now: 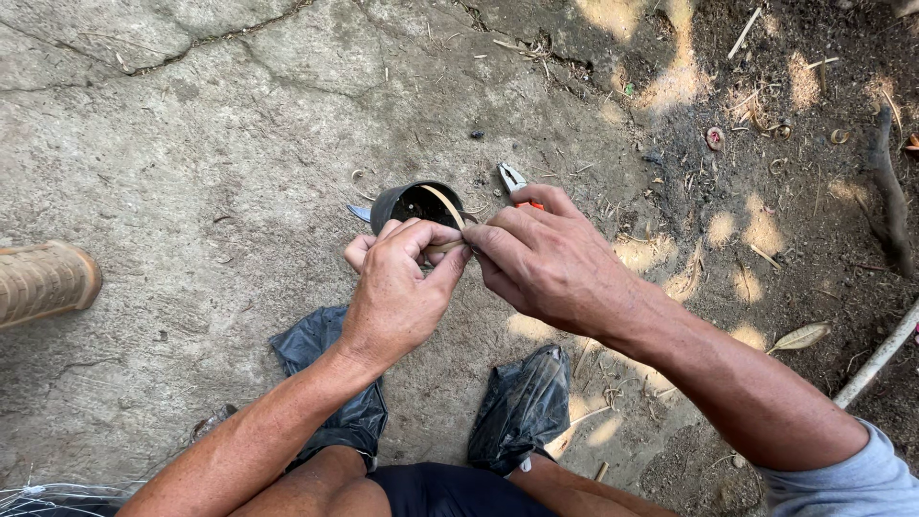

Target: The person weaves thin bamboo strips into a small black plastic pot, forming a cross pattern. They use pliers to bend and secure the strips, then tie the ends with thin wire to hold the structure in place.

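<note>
Outdoors, looking straight down at a cracked grey concrete slab (239, 124) that gives way on the right to dark soil (804, 191) dappled with sunlight and littered with twigs and dry leaves; both hands meet over the middle of the slab; the left hand (397, 287) is closed, thumb and fingers pinched on a thin tan strip (448, 213), and the right hand (546, 263) pinches the same strip from the other side, fingertips touching the left's; the strip curves up and over the mouth of a small black pot (407, 203) standing on the concrete just beyond the knuckles; pliers with an orange handle (514, 182) lie just right of the pot, partly behind the right hand, near where the concrete meets the soil; below the hands, two feet wrapped in black plastic bags (522, 407) rest on the slab; at the left edge, a tan boot (43, 280); a pale stick (876, 359) lies at the right edge.
</note>
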`<action>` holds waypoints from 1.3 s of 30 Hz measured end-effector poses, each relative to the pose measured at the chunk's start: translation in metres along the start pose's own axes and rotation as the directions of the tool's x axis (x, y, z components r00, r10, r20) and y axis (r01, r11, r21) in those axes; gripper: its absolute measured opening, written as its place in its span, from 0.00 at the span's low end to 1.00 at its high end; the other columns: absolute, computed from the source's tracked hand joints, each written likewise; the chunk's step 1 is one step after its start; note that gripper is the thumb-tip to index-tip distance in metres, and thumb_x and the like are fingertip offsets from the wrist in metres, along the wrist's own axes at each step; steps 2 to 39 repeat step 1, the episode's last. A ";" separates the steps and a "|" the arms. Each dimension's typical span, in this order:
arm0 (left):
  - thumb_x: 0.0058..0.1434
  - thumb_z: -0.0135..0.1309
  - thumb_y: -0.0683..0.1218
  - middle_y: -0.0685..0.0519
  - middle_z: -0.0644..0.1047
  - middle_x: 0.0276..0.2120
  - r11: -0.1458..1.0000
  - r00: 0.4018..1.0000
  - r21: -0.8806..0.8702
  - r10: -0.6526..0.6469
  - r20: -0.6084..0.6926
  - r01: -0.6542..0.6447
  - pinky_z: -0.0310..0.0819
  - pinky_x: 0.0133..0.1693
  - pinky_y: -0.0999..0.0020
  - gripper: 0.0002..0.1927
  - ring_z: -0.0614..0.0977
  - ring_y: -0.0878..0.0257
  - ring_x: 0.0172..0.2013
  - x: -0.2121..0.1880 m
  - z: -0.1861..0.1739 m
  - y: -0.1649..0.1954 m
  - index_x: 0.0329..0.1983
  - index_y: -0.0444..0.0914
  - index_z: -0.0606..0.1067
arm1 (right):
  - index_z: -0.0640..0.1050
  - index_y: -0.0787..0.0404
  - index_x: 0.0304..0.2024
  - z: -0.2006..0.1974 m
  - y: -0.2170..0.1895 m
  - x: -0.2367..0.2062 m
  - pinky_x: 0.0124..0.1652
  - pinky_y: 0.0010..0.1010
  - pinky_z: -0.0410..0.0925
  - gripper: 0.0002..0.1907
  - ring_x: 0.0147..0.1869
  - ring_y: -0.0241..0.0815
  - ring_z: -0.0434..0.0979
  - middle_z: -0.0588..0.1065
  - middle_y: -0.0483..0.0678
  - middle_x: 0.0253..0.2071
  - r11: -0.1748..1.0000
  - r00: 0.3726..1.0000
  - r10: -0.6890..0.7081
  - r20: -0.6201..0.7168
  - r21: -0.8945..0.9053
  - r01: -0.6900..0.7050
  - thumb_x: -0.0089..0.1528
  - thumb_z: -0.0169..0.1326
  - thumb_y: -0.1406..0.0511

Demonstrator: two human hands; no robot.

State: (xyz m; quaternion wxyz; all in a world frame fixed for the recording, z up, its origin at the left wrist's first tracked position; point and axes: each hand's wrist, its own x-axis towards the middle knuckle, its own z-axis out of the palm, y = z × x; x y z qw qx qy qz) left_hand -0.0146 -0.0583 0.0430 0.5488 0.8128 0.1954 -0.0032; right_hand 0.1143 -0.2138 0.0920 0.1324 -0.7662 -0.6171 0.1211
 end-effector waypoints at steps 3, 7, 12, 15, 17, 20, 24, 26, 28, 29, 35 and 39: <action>0.62 0.61 0.48 0.64 0.77 0.25 1.000 1.000 0.001 -0.001 -0.001 0.001 0.52 0.52 0.63 0.05 0.74 0.69 0.32 0.028 -0.027 -0.017 0.37 0.43 0.82 | 0.77 0.62 0.53 0.003 0.001 -0.001 0.63 0.47 0.65 0.17 0.46 0.46 0.78 0.77 0.48 0.39 1.000 1.000 0.009 0.030 -0.010 -0.009 0.63 0.62 0.64; 0.62 0.61 0.48 0.64 0.77 0.25 1.000 1.000 0.001 -0.001 -0.001 0.001 0.52 0.52 0.63 0.05 0.74 0.69 0.32 0.028 -0.027 -0.017 0.37 0.43 0.82 | 0.77 0.62 0.53 0.003 0.001 -0.001 0.63 0.47 0.65 0.17 0.46 0.46 0.78 0.77 0.48 0.39 1.000 1.000 0.009 0.030 -0.010 -0.009 0.63 0.62 0.64; 0.62 0.61 0.48 0.64 0.77 0.25 1.000 1.000 0.001 -0.001 -0.001 0.001 0.52 0.52 0.63 0.05 0.74 0.69 0.32 0.028 -0.027 -0.017 0.37 0.43 0.82 | 0.77 0.62 0.53 0.003 0.001 -0.001 0.63 0.47 0.65 0.17 0.46 0.46 0.78 0.77 0.48 0.39 1.000 1.000 0.009 0.030 -0.010 -0.009 0.63 0.62 0.64; 0.62 0.61 0.48 0.64 0.77 0.25 1.000 1.000 0.001 -0.001 -0.001 0.001 0.52 0.52 0.63 0.05 0.74 0.69 0.32 0.028 -0.027 -0.017 0.37 0.43 0.82 | 0.77 0.62 0.53 0.003 0.001 -0.001 0.63 0.47 0.65 0.17 0.46 0.46 0.78 0.77 0.48 0.39 1.000 1.000 0.009 0.030 -0.010 -0.009 0.63 0.62 0.64; 0.62 0.61 0.48 0.64 0.77 0.25 1.000 1.000 0.001 -0.001 -0.001 0.001 0.52 0.52 0.63 0.05 0.74 0.69 0.32 0.028 -0.027 -0.017 0.37 0.43 0.82 | 0.77 0.62 0.53 0.003 0.001 -0.001 0.63 0.47 0.65 0.17 0.46 0.46 0.78 0.77 0.48 0.39 1.000 1.000 0.009 0.030 -0.010 -0.009 0.63 0.62 0.64; 0.62 0.61 0.48 0.64 0.77 0.25 1.000 1.000 0.001 -0.001 -0.001 0.001 0.52 0.52 0.63 0.05 0.74 0.69 0.32 0.028 -0.027 -0.017 0.37 0.43 0.82 | 0.77 0.62 0.53 0.003 0.001 -0.001 0.63 0.47 0.65 0.17 0.46 0.46 0.78 0.77 0.48 0.39 1.000 1.000 0.009 0.030 -0.010 -0.009 0.63 0.62 0.64; 0.62 0.61 0.48 0.64 0.77 0.25 1.000 1.000 0.001 -0.001 -0.001 0.001 0.52 0.52 0.63 0.05 0.74 0.69 0.32 0.028 -0.027 -0.017 0.37 0.43 0.82 | 0.77 0.62 0.53 0.003 0.001 -0.001 0.63 0.47 0.65 0.17 0.46 0.46 0.78 0.77 0.48 0.39 1.000 1.000 0.009 0.030 -0.010 -0.009 0.63 0.62 0.64; 0.62 0.61 0.48 0.64 0.77 0.25 1.000 1.000 0.001 -0.001 -0.001 0.001 0.52 0.52 0.63 0.05 0.74 0.69 0.32 0.028 -0.027 -0.017 0.37 0.43 0.82 | 0.77 0.62 0.53 0.003 0.001 -0.001 0.63 0.47 0.65 0.17 0.46 0.46 0.78 0.77 0.48 0.39 1.000 1.000 0.009 0.030 -0.010 -0.009 0.63 0.62 0.64; 0.62 0.61 0.48 0.64 0.77 0.25 1.000 1.000 0.001 -0.001 -0.001 0.001 0.52 0.52 0.63 0.05 0.74 0.69 0.32 0.028 -0.027 -0.017 0.37 0.43 0.82 | 0.77 0.62 0.53 0.003 0.001 -0.001 0.63 0.47 0.65 0.17 0.46 0.46 0.78 0.77 0.48 0.39 1.000 1.000 0.009 0.030 -0.010 -0.009 0.63 0.62 0.64; 0.62 0.61 0.48 0.64 0.77 0.25 1.000 1.000 0.001 -0.001 -0.001 0.001 0.52 0.52 0.63 0.05 0.74 0.69 0.32 0.028 -0.027 -0.017 0.37 0.43 0.82 | 0.77 0.62 0.53 0.003 0.001 -0.001 0.63 0.47 0.65 0.17 0.46 0.46 0.78 0.77 0.48 0.39 1.000 1.000 0.009 0.030 -0.010 -0.009 0.63 0.62 0.64; 0.62 0.61 0.48 0.64 0.77 0.25 1.000 1.000 0.001 -0.001 -0.001 0.001 0.52 0.52 0.63 0.05 0.74 0.69 0.32 0.028 -0.027 -0.017 0.37 0.43 0.82 | 0.77 0.62 0.53 0.003 0.001 -0.001 0.63 0.47 0.65 0.17 0.46 0.46 0.78 0.77 0.48 0.39 1.000 1.000 0.009 0.030 -0.010 -0.009 0.63 0.62 0.64; 0.62 0.61 0.48 0.64 0.77 0.25 1.000 1.000 0.001 -0.001 -0.001 0.001 0.52 0.52 0.63 0.05 0.74 0.69 0.32 0.028 -0.027 -0.017 0.37 0.43 0.82 | 0.77 0.62 0.53 0.003 0.001 -0.001 0.63 0.47 0.65 0.17 0.46 0.46 0.78 0.77 0.48 0.39 1.000 1.000 0.009 0.030 -0.010 -0.009 0.63 0.62 0.64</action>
